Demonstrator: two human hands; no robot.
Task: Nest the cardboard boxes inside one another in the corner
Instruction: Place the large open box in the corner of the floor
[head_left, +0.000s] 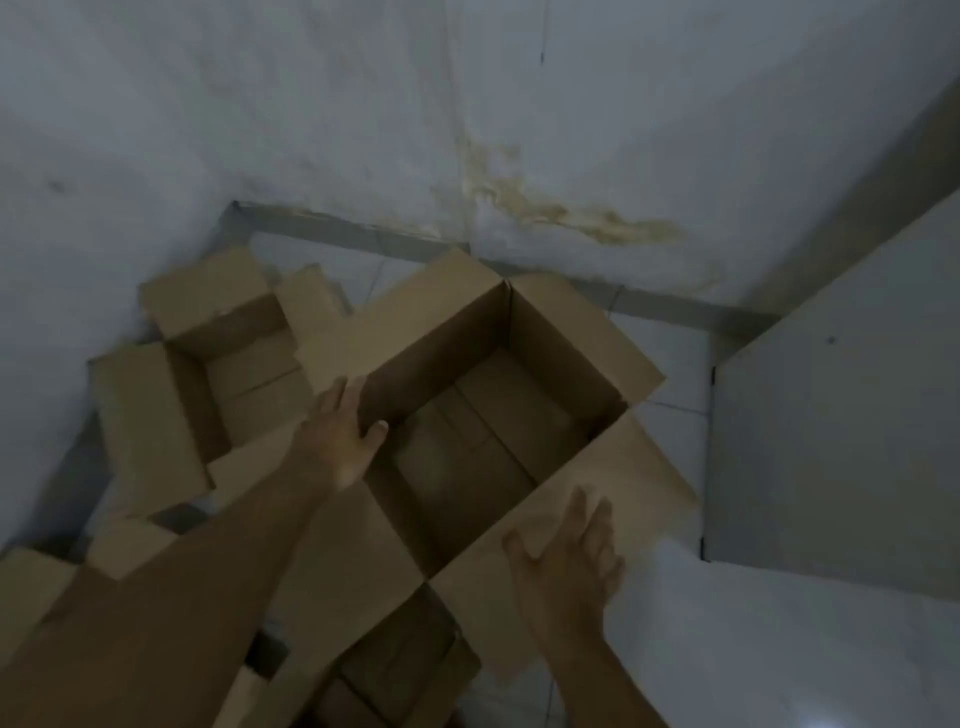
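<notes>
A large open cardboard box (561, 358) fills the middle of the head view, its four flaps spread outward and its inside bare. My left hand (345, 434) grips the box's near-left corner, thumb inside the rim and fingers on the left flap. My right hand (569, 561) lies flat with fingers apart on the near-right flap. A smaller open box (218, 338) sits to the left, against the wall near the corner. Another open box (395, 660) shows below the large box, partly hidden by its flap.
Stained white walls meet in a corner (457, 156) behind the boxes. A grey panel (841, 441) stands at the right, close to the large box. More cardboard (31, 587) lies at the lower left. White floor tiles (753, 649) show at the lower right.
</notes>
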